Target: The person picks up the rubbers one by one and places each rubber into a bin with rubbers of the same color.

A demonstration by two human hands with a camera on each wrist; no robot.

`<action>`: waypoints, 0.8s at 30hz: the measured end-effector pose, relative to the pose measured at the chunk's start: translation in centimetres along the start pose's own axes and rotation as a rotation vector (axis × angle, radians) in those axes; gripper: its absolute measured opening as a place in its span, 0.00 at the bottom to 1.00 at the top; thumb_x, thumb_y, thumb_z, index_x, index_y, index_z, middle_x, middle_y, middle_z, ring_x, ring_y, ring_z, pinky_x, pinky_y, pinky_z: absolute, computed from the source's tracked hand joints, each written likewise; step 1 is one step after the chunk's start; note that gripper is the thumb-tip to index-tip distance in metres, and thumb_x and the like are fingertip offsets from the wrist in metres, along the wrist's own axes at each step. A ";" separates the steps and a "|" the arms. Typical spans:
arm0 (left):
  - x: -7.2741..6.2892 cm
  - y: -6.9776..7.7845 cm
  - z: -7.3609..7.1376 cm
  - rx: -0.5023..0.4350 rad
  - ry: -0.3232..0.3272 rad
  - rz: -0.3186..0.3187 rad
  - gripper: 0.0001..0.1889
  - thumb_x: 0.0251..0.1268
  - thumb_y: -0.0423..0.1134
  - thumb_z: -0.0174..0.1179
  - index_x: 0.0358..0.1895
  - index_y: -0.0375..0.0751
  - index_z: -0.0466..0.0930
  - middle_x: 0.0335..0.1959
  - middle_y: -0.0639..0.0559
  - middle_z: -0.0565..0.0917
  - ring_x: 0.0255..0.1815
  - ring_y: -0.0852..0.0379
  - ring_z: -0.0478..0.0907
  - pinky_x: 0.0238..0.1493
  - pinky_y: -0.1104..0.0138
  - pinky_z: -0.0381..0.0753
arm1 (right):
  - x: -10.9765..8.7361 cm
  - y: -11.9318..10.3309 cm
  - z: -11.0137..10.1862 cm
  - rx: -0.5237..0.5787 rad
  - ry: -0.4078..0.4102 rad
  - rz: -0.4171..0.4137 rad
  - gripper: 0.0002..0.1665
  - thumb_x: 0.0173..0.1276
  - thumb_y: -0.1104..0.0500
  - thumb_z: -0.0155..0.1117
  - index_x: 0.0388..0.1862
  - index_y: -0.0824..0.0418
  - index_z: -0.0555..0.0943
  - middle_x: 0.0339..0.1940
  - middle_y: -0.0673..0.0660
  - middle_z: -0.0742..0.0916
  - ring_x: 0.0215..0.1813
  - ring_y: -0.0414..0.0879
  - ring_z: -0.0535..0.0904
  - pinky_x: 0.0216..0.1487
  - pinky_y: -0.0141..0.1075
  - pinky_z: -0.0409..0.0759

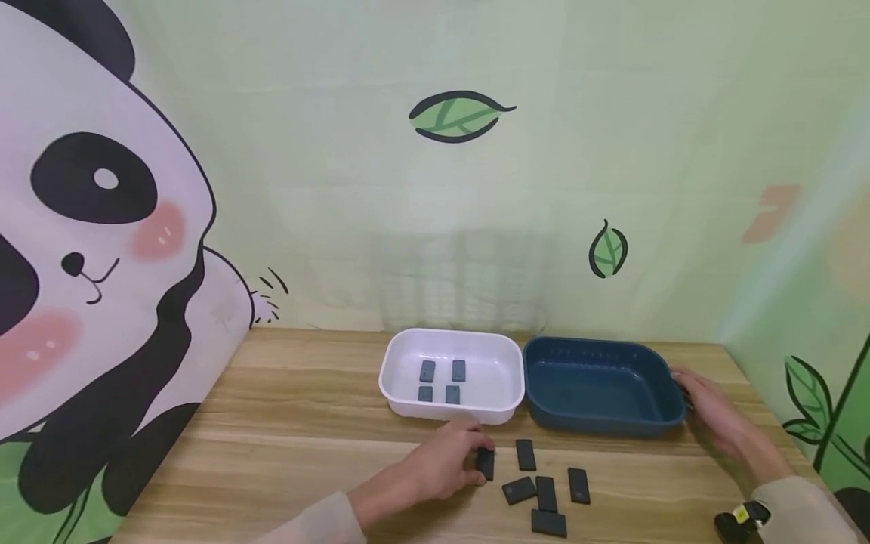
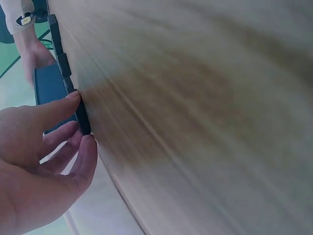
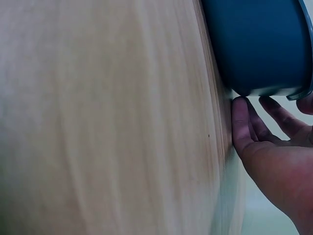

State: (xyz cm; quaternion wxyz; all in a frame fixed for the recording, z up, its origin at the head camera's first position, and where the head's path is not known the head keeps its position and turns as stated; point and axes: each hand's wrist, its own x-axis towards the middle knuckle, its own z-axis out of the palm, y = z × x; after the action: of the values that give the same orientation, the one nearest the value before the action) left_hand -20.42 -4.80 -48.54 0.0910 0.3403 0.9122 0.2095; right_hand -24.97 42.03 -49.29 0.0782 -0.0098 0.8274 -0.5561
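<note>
My left hand [image 1: 445,459] pinches a small black rectangular tile [image 1: 485,464] by its ends, between thumb and fingers, just in front of the white tray [image 1: 394,404]. In the left wrist view the tile [image 2: 83,117] is edge-on, close over the wooden table. Several more loose black tiles [image 1: 579,485] lie to the right of that hand, some touching each other. My right hand [image 1: 710,408] rests at the right end of the dark blue tray [image 1: 605,427]. Its extended fingertips [image 3: 239,105] are right at the tray's outer wall in the right wrist view.
Inside the white tray are several dark tiles [image 1: 458,370] set apart in two rows. Both trays stand side by side near the back of the wooden table [image 1: 306,378]. Behind them hangs a green printed cloth [image 1: 326,189], with a panda picture at the left.
</note>
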 end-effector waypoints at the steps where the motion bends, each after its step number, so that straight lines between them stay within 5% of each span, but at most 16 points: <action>1: 0.0 0.0 0.0 0.005 0.001 0.006 0.22 0.62 0.41 0.79 0.59 0.47 0.88 0.57 0.57 0.83 0.57 0.65 0.77 0.62 0.69 0.79 | 0.0 0.1 0.0 0.002 0.000 0.002 0.39 0.91 0.47 0.28 0.78 0.82 0.56 0.78 0.77 0.63 0.59 0.26 0.65 0.54 0.21 0.74; 6: 0.0 0.8 -1.1 0.005 -0.009 0.102 0.22 0.64 0.43 0.78 0.60 0.46 0.87 0.55 0.58 0.82 0.56 0.66 0.77 0.61 0.71 0.79 | -0.1 0.2 -0.1 0.013 0.014 0.000 0.39 0.91 0.47 0.30 0.77 0.82 0.58 0.75 0.72 0.68 0.56 0.22 0.67 0.54 0.22 0.76; 12: 0.9 3.1 -6.1 -0.078 -0.009 0.228 0.22 0.68 0.40 0.75 0.63 0.41 0.85 0.55 0.57 0.82 0.55 0.62 0.81 0.58 0.75 0.79 | 0.0 -0.1 -0.2 0.033 0.011 0.007 0.39 0.91 0.46 0.32 0.77 0.81 0.58 0.70 0.61 0.74 0.55 0.22 0.68 0.53 0.22 0.76; 17: 3.1 4.7 -9.0 -0.036 0.057 0.263 0.24 0.68 0.42 0.75 0.65 0.41 0.84 0.56 0.54 0.83 0.55 0.61 0.81 0.55 0.75 0.79 | -0.2 -0.1 -0.2 0.045 0.005 0.030 0.40 0.91 0.44 0.32 0.76 0.81 0.58 0.74 0.70 0.68 0.55 0.23 0.68 0.53 0.22 0.75; 24: 7.3 5.4 -9.5 0.026 0.109 0.235 0.25 0.69 0.44 0.74 0.66 0.43 0.83 0.58 0.53 0.83 0.54 0.60 0.81 0.53 0.76 0.80 | -0.2 0.3 -0.1 0.060 0.018 0.030 0.40 0.91 0.45 0.32 0.75 0.82 0.59 0.73 0.72 0.68 0.54 0.24 0.70 0.53 0.22 0.77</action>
State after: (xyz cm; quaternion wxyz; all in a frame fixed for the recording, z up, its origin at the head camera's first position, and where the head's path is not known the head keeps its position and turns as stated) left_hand -25.69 0.67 -37.75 0.0115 0.4339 0.8723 0.2251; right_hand -24.73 42.25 -49.50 0.0795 0.0100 0.8111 -0.5794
